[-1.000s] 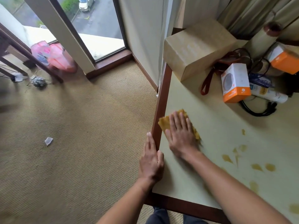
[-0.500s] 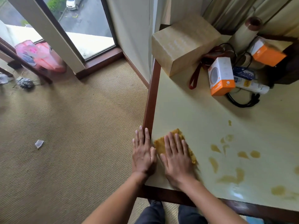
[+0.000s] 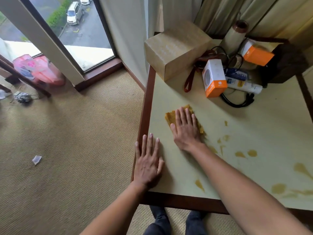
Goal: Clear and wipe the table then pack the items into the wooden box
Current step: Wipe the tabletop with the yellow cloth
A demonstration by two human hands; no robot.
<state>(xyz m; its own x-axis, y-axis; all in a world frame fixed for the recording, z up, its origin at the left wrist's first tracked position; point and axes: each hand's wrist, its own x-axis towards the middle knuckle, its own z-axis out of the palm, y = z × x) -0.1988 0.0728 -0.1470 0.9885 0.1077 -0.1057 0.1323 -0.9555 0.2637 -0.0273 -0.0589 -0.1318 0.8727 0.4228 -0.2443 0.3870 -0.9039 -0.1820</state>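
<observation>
1. Table [image 3: 169, 177]: wiping under way; brown spills [image 3: 252, 153] remain right of the fingers.
2. Wooden box [image 3: 176, 53]: beyond the fingertips, items still unpacked beside it.
3. Left hand [image 3: 149, 163]: flat, fingers spread, bracing at the table edge, grasping nothing.
4. Right hand [image 3: 186, 129]: fingers extended, pressing the yellow cloth [image 3: 170, 117] onto the table.

Both forearms are bare from the lower edge of the frame up to the wrists, with no sleeve, watch or bracelet showing. The left hand [image 3: 149, 164] and the right hand [image 3: 185, 130] carry no rings or gloves, and the fingernails are short and unpainted. At bottom centre, two legs wear dark navy trousers [image 3: 159, 221].
</observation>
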